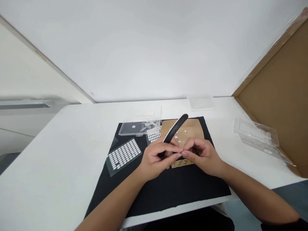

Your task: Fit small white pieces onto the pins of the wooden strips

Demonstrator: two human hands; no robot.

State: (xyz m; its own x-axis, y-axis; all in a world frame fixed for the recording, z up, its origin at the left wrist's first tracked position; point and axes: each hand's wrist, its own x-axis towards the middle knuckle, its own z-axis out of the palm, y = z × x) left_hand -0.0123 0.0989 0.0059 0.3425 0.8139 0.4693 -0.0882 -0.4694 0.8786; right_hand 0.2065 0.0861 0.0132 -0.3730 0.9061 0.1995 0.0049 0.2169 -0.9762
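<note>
My left hand (157, 157) is closed, with a black nail file (176, 127) edged in white held between its fingers and slanting up to the right. Its thumb and forefinger pinch together right beside the fingertips of my right hand (203, 155). That hand is closed in a pinch too; whatever tiny piece lies between the fingertips is too small to make out. Under the hands is a brown sheet (196, 128) with small white bits (185, 131) on it. Just below the fingers, a tan strip (176, 164) carries small shiny metal pieces (185, 162).
A sheet of white oval stickers (125, 154) lies left on a black mat (168, 192). Behind it, a clear case (127, 130) holds clear nail tips (150, 124). Clear boxes (257, 134) stand at right beside cardboard (276, 83); a clear lid (202, 103) lies at the back.
</note>
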